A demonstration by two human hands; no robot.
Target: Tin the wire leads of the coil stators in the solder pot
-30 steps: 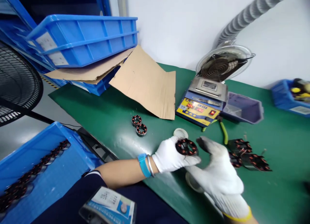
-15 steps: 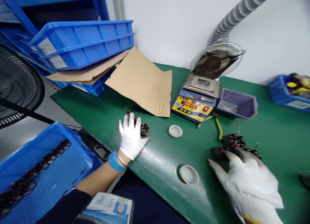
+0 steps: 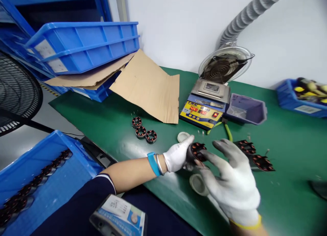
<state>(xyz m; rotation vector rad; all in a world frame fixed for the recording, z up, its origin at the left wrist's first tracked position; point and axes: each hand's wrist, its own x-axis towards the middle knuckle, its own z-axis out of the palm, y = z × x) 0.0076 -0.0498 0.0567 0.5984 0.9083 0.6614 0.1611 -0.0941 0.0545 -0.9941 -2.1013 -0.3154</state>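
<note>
My left hand (image 3: 177, 156), in a white glove, is closed round a black stator wound with copper wire (image 3: 196, 151) just above the green mat. My right hand (image 3: 228, 179), gloved in grey, hovers beside that stator with fingers spread and touches its right side. Three more stators (image 3: 143, 130) lie in a row on the mat to the left. Two others (image 3: 255, 154) lie to the right of my hands. A white cap (image 3: 196, 185) sits under my right hand, another cap (image 3: 182, 137) behind my left.
A solder pot with a yellow panel (image 3: 204, 108) and a fume fan (image 3: 224, 67) stand at the back. Green-handled cutters (image 3: 226, 130), a grey bin (image 3: 245, 108), cardboard (image 3: 148, 86), stacked blue crates (image 3: 81, 45) and a blue tray of stators (image 3: 30, 188) surround the mat (image 3: 102, 120).
My left hand left a third stator in the row at the left and came back to the middle, where it now holds another stator. My right hand moved left from the pile to meet it.
</note>
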